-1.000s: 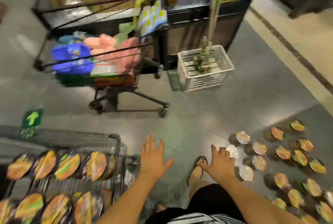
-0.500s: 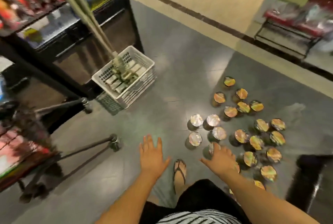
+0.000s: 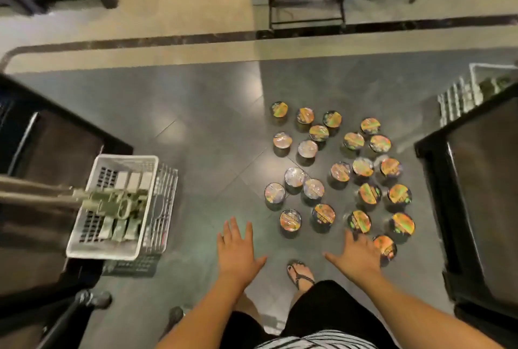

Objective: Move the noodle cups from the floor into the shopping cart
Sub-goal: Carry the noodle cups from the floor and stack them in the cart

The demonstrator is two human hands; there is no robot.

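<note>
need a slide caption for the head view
Open left hand and open right hand hover near noodle cups standing on the dark floor.

We see dim, warm indoor light, with pale glare streaks on the glossy dark floor (image 3: pixel 213 113). Motion blur softens everything, and wide-angle distortion bends the border stripe (image 3: pixel 140 40) near the left edge.

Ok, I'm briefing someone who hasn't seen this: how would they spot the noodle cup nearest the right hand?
Find the cluster of noodle cups on the dark floor. Follow its near edge to the right hand. The cup sits by that hand's little-finger side, orange-lidded, and closer to the person than every other cup.
</note>
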